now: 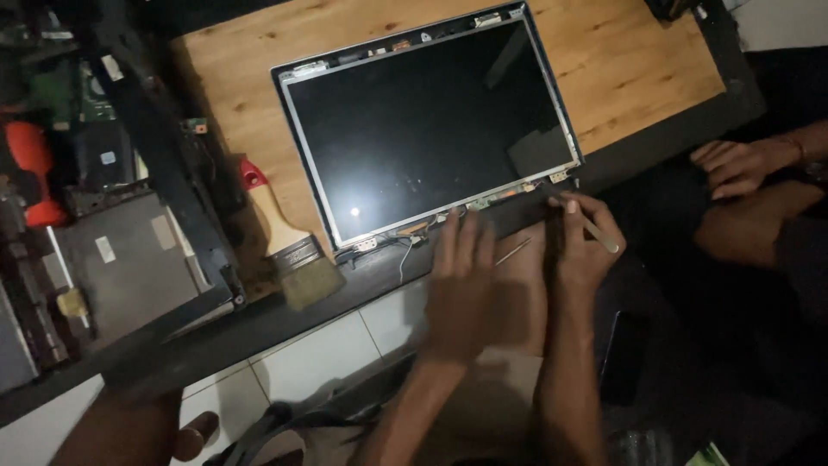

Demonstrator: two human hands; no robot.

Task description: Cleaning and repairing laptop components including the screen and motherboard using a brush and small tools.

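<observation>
A bare laptop screen panel (429, 121) lies face up on a low wooden table (621, 60), its bezel off and its bottom edge strip exposed. My left hand (460, 289) rests flat, fingers spread, against the panel's near edge by the small circuit strip (483, 203). My right hand (582, 242) holds a thin metal tool (591, 226) like a pen, its tip at the panel's lower right corner near the hinge bracket (558, 177). A second thin metal rod (513, 251) lies between my hands.
A wood-handled paintbrush (289, 242) lies left of the panel. Laptop parts, a grey metal cover (129, 259) and a red-handled tool (30, 168) sit at far left. Another person's hand (742, 164) rests at the right. White floor tiles (319, 354) show below.
</observation>
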